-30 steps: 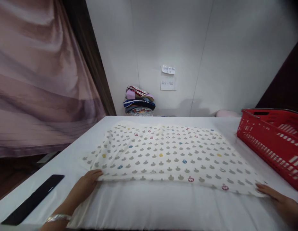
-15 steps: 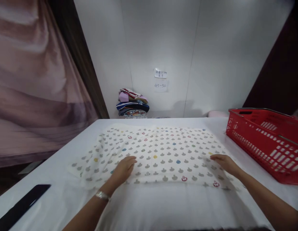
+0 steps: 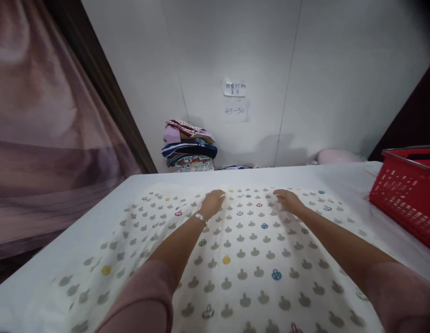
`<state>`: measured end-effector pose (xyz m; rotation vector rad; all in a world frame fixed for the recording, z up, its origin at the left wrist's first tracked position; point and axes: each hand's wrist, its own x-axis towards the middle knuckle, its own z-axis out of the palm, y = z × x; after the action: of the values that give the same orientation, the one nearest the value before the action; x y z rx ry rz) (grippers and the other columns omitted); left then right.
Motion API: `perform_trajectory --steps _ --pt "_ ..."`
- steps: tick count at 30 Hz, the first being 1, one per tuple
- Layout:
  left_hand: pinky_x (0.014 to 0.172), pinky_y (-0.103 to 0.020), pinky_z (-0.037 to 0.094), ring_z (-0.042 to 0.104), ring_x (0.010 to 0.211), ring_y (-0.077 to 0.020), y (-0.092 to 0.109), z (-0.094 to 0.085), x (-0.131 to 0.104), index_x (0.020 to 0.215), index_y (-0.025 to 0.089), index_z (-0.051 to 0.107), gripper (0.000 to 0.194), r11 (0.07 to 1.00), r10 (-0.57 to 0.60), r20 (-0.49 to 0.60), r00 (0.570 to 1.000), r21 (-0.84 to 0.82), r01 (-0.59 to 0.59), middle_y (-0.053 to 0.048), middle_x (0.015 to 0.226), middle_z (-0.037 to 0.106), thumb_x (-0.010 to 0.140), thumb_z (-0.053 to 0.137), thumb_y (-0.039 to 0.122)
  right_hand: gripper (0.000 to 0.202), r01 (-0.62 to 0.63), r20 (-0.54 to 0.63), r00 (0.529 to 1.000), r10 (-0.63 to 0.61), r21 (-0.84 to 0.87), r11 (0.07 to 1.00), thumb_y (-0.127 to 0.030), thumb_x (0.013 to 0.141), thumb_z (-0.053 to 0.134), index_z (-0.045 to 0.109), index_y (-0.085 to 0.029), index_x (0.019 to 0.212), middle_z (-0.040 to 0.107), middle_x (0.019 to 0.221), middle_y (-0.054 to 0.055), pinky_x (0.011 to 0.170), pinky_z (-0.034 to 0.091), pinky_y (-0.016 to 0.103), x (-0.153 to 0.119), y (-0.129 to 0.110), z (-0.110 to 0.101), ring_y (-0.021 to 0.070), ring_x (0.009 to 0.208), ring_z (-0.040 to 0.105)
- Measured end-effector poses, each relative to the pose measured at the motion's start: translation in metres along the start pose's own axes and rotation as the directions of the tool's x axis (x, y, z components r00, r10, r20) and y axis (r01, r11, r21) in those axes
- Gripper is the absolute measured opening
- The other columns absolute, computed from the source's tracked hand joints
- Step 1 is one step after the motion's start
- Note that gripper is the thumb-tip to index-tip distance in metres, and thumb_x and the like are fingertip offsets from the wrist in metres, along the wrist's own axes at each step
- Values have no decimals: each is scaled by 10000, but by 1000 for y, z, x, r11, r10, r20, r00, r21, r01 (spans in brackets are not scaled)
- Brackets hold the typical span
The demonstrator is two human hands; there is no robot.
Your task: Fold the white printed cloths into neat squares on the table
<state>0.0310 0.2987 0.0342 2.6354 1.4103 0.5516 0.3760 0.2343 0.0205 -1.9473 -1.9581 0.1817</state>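
A white cloth (image 3: pixel 249 245) printed with grey mushroom shapes and a few red, blue, yellow and green ones lies spread across the table. Near its far edge, my left hand (image 3: pixel 214 203), with a silver bracelet on the wrist, has its fingers closed on the fabric. My right hand (image 3: pixel 287 201) pinches the cloth at the same far edge, a short way to the right. Both thumbs sit close to the fingers, and the fingertips point toward each other. Soft creases run through the left part of the cloth under my forearm.
A red plastic basket (image 3: pixel 405 199) stands on the table's right side. Behind the white table (image 3: pixel 107 203) rises a stack of folded fabrics (image 3: pixel 190 150). Handwritten paper signs (image 3: pixel 236 111) hang on the wall. A pinkish curtain (image 3: pixel 58 138) drapes at the left.
Both hands have moved forward from the near and middle part of the cloth to its far edge. My view has shifted forward, and the black object at lower left has left the picture.
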Motion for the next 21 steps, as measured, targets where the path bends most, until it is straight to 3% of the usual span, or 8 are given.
perform_trajectory --steps 3,7,10,14,18,21 --pt "1015 -343 377 500 1180 -211 -9 19 39 1200 163 567 334 997 -9 59 998 71 5 -97 1269 576 914 419 255 394 25 24 999 -23 -45 999 -187 876 410 615 -160 1212 581 1284 112 1022 386 358 37 5 18 247 1207 511" --pt "923 -360 408 554 1082 -235 -17 32 62 1140 196 595 294 985 -55 197 979 170 22 -93 1152 622 884 485 288 390 61 111 993 -47 -126 990 -204 869 441 603 -186 1223 573 1295 101 1002 378 353 64 17 33 252 1184 514" --pt "896 -374 400 560 1048 -247 -16 31 68 1098 203 613 278 976 -68 187 980 217 27 -86 1085 632 842 553 293 358 121 141 986 -92 -218 968 -229 863 464 620 -190 1183 607 1223 111 917 407 337 73 22 35 248 1097 546" --pt "854 -345 410 578 965 -221 -9 23 68 980 192 641 183 985 -46 143 989 170 22 -66 997 643 817 562 215 225 133 159 983 -89 -293 947 -222 835 493 679 -194 958 653 1019 92 782 403 301 77 20 27 227 961 563" --pt "796 -289 434 581 910 -184 -10 16 60 922 204 645 153 999 2 63 998 34 -4 -48 989 635 849 516 246 150 202 74 979 -189 -285 937 -132 772 492 622 -177 830 642 927 73 754 372 290 64 13 14 206 902 543" --pt "799 -281 438 580 919 -182 -16 13 55 910 211 645 193 997 80 93 992 -17 -79 -36 961 650 880 469 286 116 244 86 969 -229 -238 940 -144 761 492 591 -184 804 643 842 58 717 367 284 48 11 5 190 805 548"
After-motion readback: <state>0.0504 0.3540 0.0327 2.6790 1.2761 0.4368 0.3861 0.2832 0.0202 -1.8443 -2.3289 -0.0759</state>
